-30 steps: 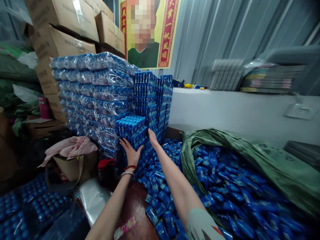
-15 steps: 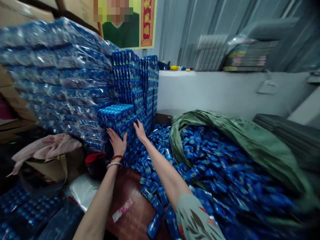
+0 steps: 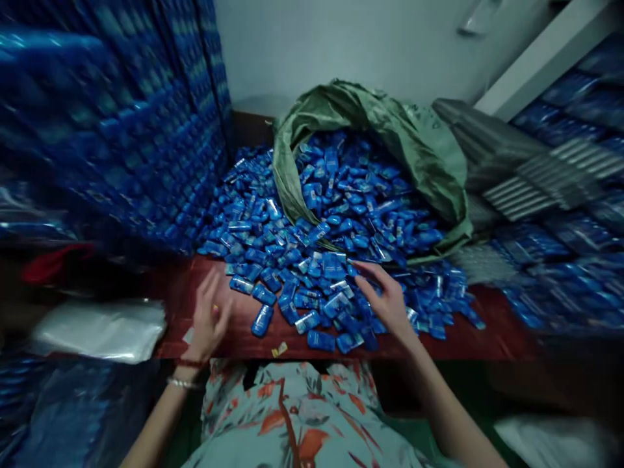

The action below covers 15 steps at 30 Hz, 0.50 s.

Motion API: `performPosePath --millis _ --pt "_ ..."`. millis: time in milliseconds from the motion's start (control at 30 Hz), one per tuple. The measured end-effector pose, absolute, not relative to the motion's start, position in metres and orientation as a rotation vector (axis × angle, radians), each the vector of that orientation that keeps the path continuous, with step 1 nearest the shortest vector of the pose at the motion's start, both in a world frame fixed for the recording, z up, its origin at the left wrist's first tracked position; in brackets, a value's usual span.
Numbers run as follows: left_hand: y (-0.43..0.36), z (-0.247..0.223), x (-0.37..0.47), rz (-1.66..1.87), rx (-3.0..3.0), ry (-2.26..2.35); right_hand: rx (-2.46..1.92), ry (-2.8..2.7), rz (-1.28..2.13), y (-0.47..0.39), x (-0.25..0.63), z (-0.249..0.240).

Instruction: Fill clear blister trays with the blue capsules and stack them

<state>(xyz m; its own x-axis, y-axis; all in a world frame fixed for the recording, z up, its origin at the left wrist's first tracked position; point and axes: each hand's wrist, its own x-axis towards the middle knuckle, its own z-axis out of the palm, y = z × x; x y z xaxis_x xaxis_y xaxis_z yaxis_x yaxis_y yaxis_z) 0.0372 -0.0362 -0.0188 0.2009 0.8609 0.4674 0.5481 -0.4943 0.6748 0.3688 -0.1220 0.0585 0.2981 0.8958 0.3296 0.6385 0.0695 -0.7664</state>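
A heap of small shiny blue packets [image 3: 292,260] spreads over the red-brown table [image 3: 502,318]. Many more spill from the mouth of a green woven sack [image 3: 287,172] behind it. At the heap's right front, my right hand [image 3: 387,302] is over the packets with thumb and fingers apart; nothing shows in its grasp. On bare table left of the heap is my left hand [image 3: 207,322], slightly blurred, its fingers apart and no packet in it. A small yellow scrap [image 3: 279,350] lies at the table's front edge.
Tall stacks of blue packs [image 3: 146,130] rise at the left. Clear plastic film [image 3: 102,328] lies by the table's left end, near a red-topped object [image 3: 56,260]. Grey trays [image 3: 550,175] and more blue packs [image 3: 575,260] stand at the right.
Both hands have left the block of packs on the left stack and come back to the table's front. The view has swung right and down, towards the heap.
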Motion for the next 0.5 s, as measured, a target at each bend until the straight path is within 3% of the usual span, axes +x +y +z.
performPosePath --millis 133,267,500 --pt "-0.09 -0.077 0.069 0.665 2.228 1.289 -2.024 -1.729 0.054 -0.221 0.364 -0.021" --pt "-0.093 -0.089 0.102 0.436 2.374 1.353 -2.255 -1.804 -0.047 -0.246 0.344 -0.084" --pt "-0.093 -0.083 0.154 0.393 2.531 1.242 -2.404 -1.703 -0.116 -0.209 0.332 -0.092"
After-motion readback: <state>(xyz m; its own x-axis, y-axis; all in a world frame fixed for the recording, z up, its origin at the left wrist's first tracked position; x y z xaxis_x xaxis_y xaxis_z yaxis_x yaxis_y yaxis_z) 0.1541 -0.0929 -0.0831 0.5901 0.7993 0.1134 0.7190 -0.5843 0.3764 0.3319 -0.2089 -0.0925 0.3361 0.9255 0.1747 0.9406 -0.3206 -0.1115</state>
